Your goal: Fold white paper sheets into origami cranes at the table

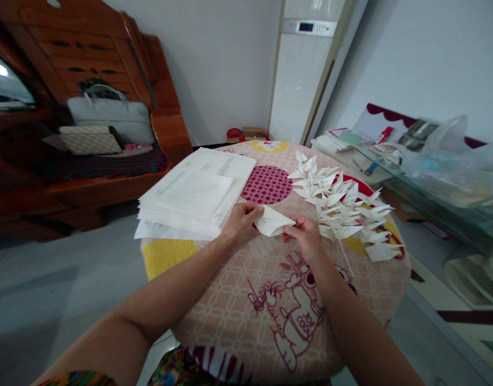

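A folded piece of white paper (273,221) is held just above the patterned tablecloth, near the middle of the round table. My left hand (244,219) pinches its left end between thumb and fingers. At the opposite end, my right hand (305,234) grips the paper's right corner. Many folded paper cranes (330,193) lie in rows right of my hands, the closest beside my right hand. To the left rests a thick stack of printed paper (182,193), with smaller cut sheets (194,193) on top.
The round table's cloth (230,300) has cartoon prints. At right stands a glass-topped table (431,198) with plastic bags and papers. A wooden sofa (172,123) at left holds a grey bag (110,118) and a quilted purse (89,142). Behind is a white floor-standing air conditioner (298,75).
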Tool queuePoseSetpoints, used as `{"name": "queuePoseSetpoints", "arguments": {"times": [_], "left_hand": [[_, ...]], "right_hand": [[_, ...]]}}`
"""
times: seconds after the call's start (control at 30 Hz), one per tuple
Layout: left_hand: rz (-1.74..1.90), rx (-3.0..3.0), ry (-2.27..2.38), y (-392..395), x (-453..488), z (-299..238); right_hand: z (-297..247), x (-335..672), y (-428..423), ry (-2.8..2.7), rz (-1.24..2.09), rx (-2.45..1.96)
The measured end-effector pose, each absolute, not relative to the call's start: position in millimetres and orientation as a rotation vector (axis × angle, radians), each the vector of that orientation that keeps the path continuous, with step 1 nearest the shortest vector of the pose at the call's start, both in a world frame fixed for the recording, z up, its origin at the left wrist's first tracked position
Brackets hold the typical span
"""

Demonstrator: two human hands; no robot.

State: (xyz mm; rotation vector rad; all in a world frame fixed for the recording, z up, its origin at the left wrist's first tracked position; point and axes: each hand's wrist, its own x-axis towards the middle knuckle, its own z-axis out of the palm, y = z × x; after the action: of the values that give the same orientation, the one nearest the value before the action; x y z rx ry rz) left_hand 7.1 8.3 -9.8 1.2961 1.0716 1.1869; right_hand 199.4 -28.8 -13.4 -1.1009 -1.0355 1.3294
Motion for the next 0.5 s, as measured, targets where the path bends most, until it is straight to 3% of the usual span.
{"name": "queuePoseSetpoints", "arguments": {"times": [0.5], "left_hand": [[1.105,1.097,1.067,8.8,9.4,-11.1]], "right_hand": [[-16.1,203.6,-28.7,-1.358,0.913,-1.235]]}}
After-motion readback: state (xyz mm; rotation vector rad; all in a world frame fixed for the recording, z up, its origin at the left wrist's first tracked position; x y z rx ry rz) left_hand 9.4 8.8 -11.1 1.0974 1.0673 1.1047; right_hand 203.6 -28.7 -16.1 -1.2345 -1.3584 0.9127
